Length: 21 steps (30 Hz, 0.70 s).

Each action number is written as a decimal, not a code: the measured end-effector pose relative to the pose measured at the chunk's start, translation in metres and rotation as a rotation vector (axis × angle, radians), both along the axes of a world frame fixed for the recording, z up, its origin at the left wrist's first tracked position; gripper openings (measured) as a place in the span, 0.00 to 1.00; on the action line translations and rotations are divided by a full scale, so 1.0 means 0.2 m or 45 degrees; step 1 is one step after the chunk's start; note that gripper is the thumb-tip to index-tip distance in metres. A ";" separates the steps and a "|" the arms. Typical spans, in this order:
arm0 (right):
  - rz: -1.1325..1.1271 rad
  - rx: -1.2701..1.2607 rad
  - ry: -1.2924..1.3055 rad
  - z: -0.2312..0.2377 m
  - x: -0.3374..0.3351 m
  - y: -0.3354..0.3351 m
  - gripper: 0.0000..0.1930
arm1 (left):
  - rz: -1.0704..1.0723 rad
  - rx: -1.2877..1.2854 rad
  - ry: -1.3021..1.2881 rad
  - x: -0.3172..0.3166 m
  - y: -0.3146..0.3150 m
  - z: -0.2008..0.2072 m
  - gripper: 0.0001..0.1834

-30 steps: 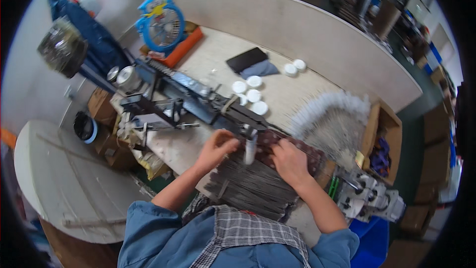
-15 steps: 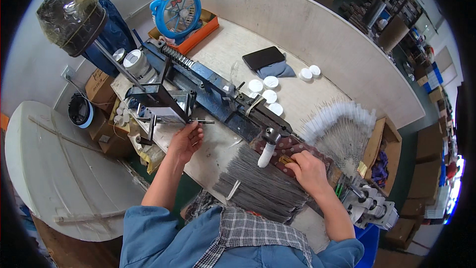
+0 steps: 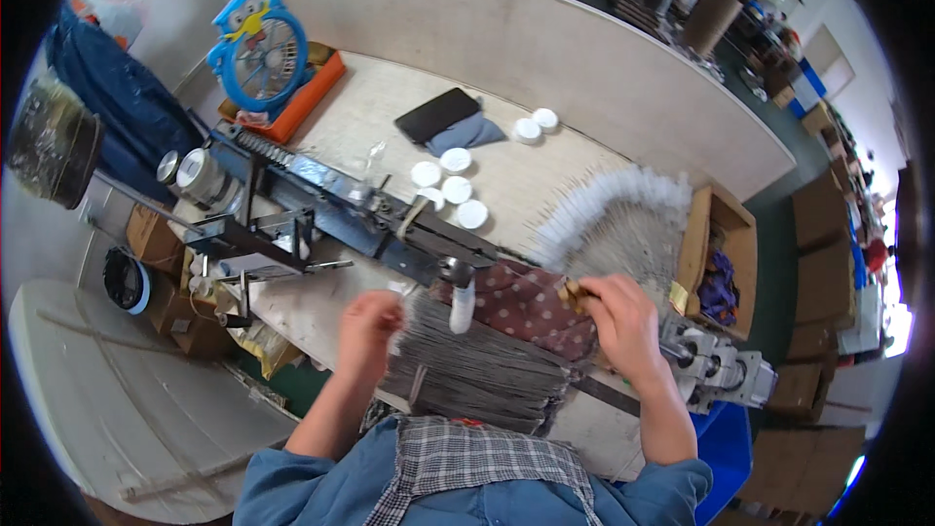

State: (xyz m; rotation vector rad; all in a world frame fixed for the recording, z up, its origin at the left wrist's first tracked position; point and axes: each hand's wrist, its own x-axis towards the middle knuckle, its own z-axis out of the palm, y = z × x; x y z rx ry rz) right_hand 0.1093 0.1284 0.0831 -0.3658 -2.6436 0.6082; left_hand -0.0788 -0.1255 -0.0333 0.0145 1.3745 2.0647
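My left hand (image 3: pixel 371 329), blurred by motion, is above the left end of a bundle of thin grey metal rods (image 3: pixel 487 365). Its fingers are curled together; whatever may be between them is too smeared to make out. My right hand (image 3: pixel 623 323) pinches a small brass-coloured piece (image 3: pixel 575 296) over a brown polka-dot cloth (image 3: pixel 531 307). Between my hands, a lever with a white-wrapped handle (image 3: pixel 462 307) stands on the long blue bench machine (image 3: pixel 341 219). A black metal frame with a rod (image 3: pixel 268 245) is to the left of my left hand.
White round lids (image 3: pixel 456 162) and a black tablet (image 3: pixel 436 115) lie behind the machine. White-tipped thin rods (image 3: pixel 623 209) fan out beside a cardboard box (image 3: pixel 726 253). A metal mechanism (image 3: pixel 726 370) stands at right. A blue toy-shaped fan (image 3: pixel 258 54) is at back left.
My left hand has left the rod at the black frame and moved rightward toward the rod bundle. My right hand has shifted right along the cloth with the brass-coloured piece. The view has turned.
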 end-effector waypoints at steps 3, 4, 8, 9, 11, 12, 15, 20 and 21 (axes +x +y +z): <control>-0.173 -0.547 -0.159 -0.04 0.02 0.06 0.11 | -0.392 0.013 -0.062 0.28 0.36 0.22 0.09; -0.182 -0.543 -0.143 -0.05 0.03 0.06 0.11 | -0.472 0.058 -0.034 0.32 0.43 0.23 0.10; -0.152 -0.662 -0.058 -0.08 0.09 0.08 0.12 | -0.505 0.087 0.078 0.38 0.61 0.15 0.11; -0.170 -0.756 -0.093 -0.08 0.10 0.08 0.12 | -0.514 0.065 0.110 0.38 0.62 0.14 0.11; -0.190 -0.857 -0.127 -0.10 0.12 0.09 0.12 | -0.525 0.037 0.141 0.40 0.63 0.14 0.10; -0.152 -0.941 -0.059 -0.14 0.14 0.11 0.12 | -0.544 0.035 0.164 0.40 0.65 0.15 0.10; -0.009 -0.756 -0.026 -0.10 0.15 0.10 0.11 | -0.518 0.013 0.162 0.40 0.66 0.18 0.09; 0.098 0.035 -0.048 0.01 0.06 0.04 0.09 | -0.223 -0.007 0.078 0.35 0.60 0.19 0.10; 0.046 0.102 0.055 0.01 0.00 0.03 0.08 | -0.215 0.016 0.102 0.35 0.59 0.19 0.10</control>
